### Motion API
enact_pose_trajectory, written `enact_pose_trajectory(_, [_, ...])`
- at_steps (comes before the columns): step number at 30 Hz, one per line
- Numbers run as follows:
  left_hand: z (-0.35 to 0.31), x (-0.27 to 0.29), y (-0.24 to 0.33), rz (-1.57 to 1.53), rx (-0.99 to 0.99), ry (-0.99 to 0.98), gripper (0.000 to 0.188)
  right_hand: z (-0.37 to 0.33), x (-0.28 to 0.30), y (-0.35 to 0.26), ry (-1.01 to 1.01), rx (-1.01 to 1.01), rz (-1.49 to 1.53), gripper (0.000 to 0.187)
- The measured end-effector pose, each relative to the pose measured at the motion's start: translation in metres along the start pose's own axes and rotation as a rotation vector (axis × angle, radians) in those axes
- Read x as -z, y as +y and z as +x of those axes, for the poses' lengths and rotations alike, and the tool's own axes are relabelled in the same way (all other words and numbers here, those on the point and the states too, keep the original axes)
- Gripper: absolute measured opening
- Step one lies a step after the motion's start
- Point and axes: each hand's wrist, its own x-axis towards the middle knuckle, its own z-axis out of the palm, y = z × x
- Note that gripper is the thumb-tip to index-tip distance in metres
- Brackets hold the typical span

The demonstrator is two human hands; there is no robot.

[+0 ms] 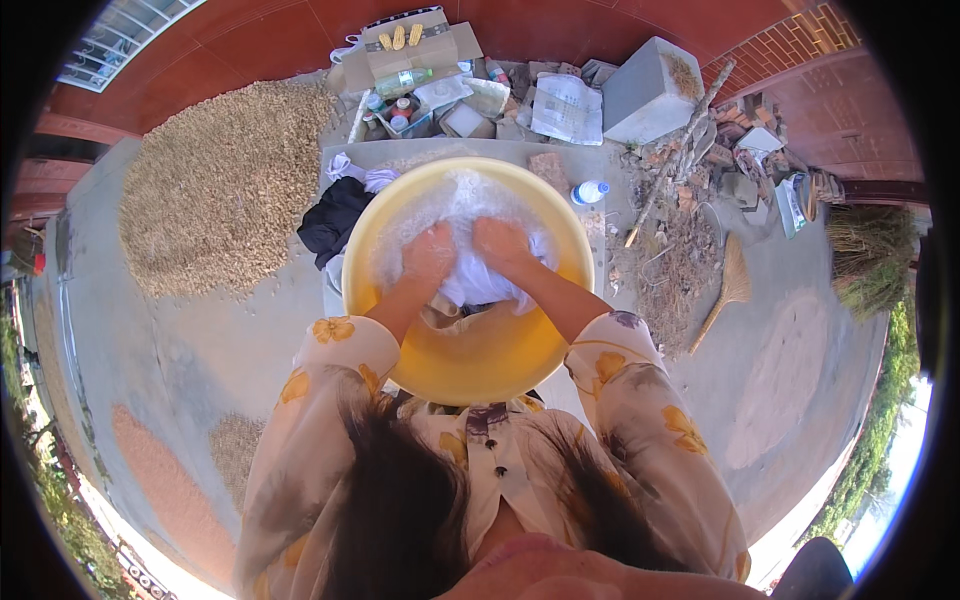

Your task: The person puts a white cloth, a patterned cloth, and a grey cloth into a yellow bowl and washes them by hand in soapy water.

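A large yellow basin [460,365] stands in front of me, with white suds [465,195] across its far half. Inside it lies a wet white cloth [480,283], bunched up. My left hand [430,252] is closed on the cloth's left part, its fingertips sunk in suds. Close beside it, my right hand [501,243] is curled over the same cloth, knuckles upward. Below the left hand a beige piece of fabric [440,315] shows in the basin. Both forearms reach in over the near rim.
Dark clothing [335,220] and a pale lilac cloth [378,180] lie left of the basin. A white bottle with a blue cap [590,192] stands to its right. Farther off are a tan heap [225,180], a cardboard box [415,50], a broom [735,275] and rubble [720,155].
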Motion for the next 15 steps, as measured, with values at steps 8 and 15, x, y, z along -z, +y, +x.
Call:
enact_pose_trajectory(8, [0.054, -0.040, -0.046, -0.519, -0.353, 0.559, 0.033, -0.003, 0.005, -0.003, 0.378, 0.029, 0.348, 0.030])
enact_pose_trajectory(15, [-0.076, 0.044, -0.004, -0.888, -0.301, 0.485, 0.031, -0.116, 0.038, 0.011, 0.371, 0.150, 0.906, 0.026])
